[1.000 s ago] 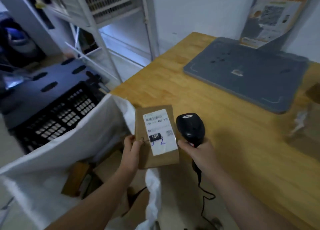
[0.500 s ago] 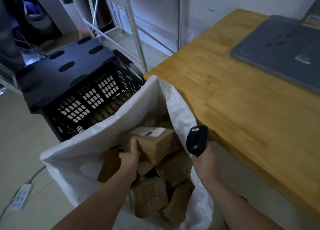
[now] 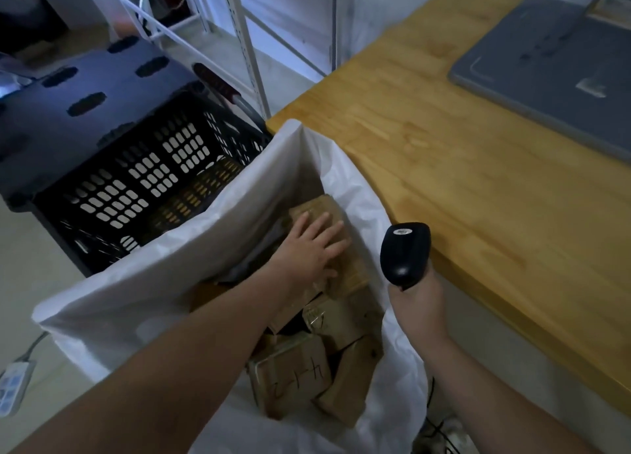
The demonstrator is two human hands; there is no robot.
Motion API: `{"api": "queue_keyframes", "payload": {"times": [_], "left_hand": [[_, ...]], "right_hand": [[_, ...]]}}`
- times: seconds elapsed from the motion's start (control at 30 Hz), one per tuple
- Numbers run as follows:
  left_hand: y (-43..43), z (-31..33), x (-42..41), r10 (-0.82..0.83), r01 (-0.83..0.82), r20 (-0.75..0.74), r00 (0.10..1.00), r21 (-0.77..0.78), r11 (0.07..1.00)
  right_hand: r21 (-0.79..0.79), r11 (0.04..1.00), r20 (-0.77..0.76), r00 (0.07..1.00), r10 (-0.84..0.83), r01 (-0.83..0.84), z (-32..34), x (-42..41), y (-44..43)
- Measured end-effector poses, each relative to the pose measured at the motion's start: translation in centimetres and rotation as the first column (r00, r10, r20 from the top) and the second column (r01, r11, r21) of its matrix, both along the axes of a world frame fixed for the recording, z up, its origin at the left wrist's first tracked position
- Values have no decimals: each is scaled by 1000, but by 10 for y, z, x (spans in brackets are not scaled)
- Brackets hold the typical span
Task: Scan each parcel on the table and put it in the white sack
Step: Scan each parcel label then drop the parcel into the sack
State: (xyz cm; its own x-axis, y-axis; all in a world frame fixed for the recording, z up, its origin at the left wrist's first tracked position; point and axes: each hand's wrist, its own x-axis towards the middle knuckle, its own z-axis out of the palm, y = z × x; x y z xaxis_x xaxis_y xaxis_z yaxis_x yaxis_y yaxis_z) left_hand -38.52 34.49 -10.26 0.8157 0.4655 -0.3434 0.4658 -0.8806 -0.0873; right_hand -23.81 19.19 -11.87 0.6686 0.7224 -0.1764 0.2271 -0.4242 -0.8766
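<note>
Inside the sack (image 3: pixel 205 248) a parcel (image 3: pixel 319 207) is set down under spread fingers (image 3: pixel 326 222) of the left hand (image 3: pixel 307 250), the scanner (image 3: pixel 404 252) gripped by the right hand (image 3: pixel 418 303); another is presumably to be fetched next.

Left hand (image 3: pixel 309 248) presses flat on a brown parcel (image 3: pixel 336 238) inside the white sack (image 3: pixel 164 283); right hand (image 3: pixel 415 298) grips the scanner (image 3: pixel 404 252).

Left arm bare, reaching forward and down from lower left; left hand (image 3: pixel 307 248) palm-down, fingers straight and slightly spread, lying flat on a brown parcel (image 3: pixel 319 206). Right arm bare, coming in from lower right; right hand (image 3: pixel 415 300) curled round the handle of a black scanner (image 3: pixel 404 252), held upright. Hands near each other, not touching.
</note>
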Motion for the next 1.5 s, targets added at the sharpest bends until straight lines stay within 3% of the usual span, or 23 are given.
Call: {"api": "queue_keyframes", "payload": {"times": [0.07, 0.17, 0.33, 0.4, 0.5, 0.63, 0.77, 0.87, 1.13, 1.37, 1.5], "left_hand": [[4, -2, 2, -46, 43, -141, 989, -24, 999], [8, 2, 0, -77, 103, -285, 955, 75, 992], [7, 10, -5, -75, 120, -198, 977, 223, 968], [5, 12, -10, 81, -65, -77, 994, 194, 979], [2, 11, -28, 390, -395, 64, 918, 128, 910], [-2, 6, -28, 563, -557, -23, 826, 118, 822], [8, 10, -11, 566, -560, -15, 824, 117, 820], [11, 13, -10, 559, -545, -97, 824, 138, 827], [-4, 23, -26, 610, -592, -86, 788, 169, 788], [-13, -12, -15, 433, -415, -121, 893, 151, 897], [-2, -14, -20, 295, -267, -92, 951, 239, 934]], "right_hand": [[1, 1000, -5, 1000, -11, 11, -1, 4, 1], [20, 1000, 26, 999, -20, 20, 1, 6, 1], [89, 995, 49, 998, -40, 36, 10, 0, 0], [140, 985, 18, 995, -99, 96, 18, 0, -1], [236, 955, -41, 983, -178, 182, 30, -1, -1], [165, 986, 52, 999, -3, -6, 29, -8, 13], [153, 988, 43, 999, -6, -1, 32, -5, 8], [163, 987, 48, 998, -26, 18, 32, -4, -1], [8, 995, 132, 986, 100, -102, 18, 0, -3], [-61, 986, 153, 975, 161, -154, 20, -8, 3], [-65, 988, 160, 975, 152, -143, 25, -1, 0]]}}
